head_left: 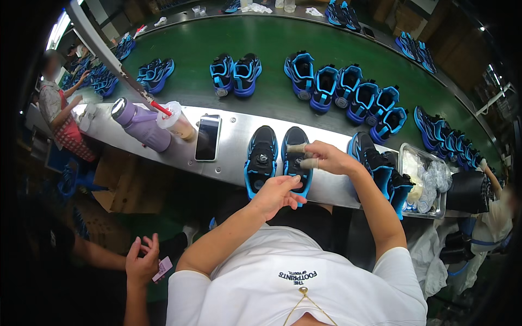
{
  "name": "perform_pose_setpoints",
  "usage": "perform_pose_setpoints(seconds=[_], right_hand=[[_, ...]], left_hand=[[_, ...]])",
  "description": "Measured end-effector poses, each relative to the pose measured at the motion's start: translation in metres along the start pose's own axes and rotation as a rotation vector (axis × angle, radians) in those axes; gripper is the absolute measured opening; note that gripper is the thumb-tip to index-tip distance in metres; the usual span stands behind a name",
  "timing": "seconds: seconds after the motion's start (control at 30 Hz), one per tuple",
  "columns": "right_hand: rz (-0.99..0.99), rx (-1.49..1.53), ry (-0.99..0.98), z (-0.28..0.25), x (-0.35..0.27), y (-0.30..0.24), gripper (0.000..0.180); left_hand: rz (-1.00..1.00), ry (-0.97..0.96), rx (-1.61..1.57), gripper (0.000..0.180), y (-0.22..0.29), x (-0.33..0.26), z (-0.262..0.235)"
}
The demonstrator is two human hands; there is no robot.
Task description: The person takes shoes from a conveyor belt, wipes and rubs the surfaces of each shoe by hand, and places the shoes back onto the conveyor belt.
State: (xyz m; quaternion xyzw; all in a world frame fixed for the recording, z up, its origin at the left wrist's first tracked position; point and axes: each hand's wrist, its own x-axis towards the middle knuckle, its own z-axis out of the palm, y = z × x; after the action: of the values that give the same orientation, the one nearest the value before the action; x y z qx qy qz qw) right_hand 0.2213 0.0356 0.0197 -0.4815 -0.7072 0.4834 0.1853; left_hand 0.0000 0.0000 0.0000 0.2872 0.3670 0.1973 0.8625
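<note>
Shoe (296,163): black upper with a blue sole edge, lying toe-away on the steel counter (228,157) directly in front of the person, touching its twin, the second shoe (261,160), on the left.

Head view, hands. The left hand (277,193) rests on the heel end of the shoe, fingers (293,185) loosely curled over the collar rather than clenched. The right hand (326,157) sits at the tongue and lace area, its taped fingers (299,148) pinched together on something small there; whether that is a lace or a tab cannot be told.

Handling, as a judgement. A sports shoe of this kind should be light. The sole is likely stiff enough to carry the load; the upper is soft and will fold under pressure. The surface looks matt, so slip is unlikely. Best hold: heel collar with one hand, toe or midsole edge with the other. Nothing fragile is apparent.

Head view, containers. A metal tray (405,149) stands on the counter at the right, holding clear plastic wrappings and pale wadding; exact contents are blurred. A purple bottle (138,125) lies tilted at the left, lid closed. A clear cup (175,122) beside it has a red straw and brownish contents. A phone (207,137) lies flat between cup and shoes.

Head view, surroundings. More blue shoes (348,89) stand in pairs on the green belt (190,49) beyond the counter.
</note>
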Motion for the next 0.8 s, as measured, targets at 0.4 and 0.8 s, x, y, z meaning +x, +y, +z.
perform_pose_setpoints(seconds=[0.4,0.8], right_hand=[[-0.077,-0.162,0.143,0.003,0.001,0.011,0.032],[-0.075,-0.151,0.283,0.013,-0.010,0.014,0.028]], left_hand=[[0.040,0.087,-0.179,0.026,-0.016,0.022,0.017],[0.023,0.063,-0.197,0.026,-0.022,0.024,0.021]])
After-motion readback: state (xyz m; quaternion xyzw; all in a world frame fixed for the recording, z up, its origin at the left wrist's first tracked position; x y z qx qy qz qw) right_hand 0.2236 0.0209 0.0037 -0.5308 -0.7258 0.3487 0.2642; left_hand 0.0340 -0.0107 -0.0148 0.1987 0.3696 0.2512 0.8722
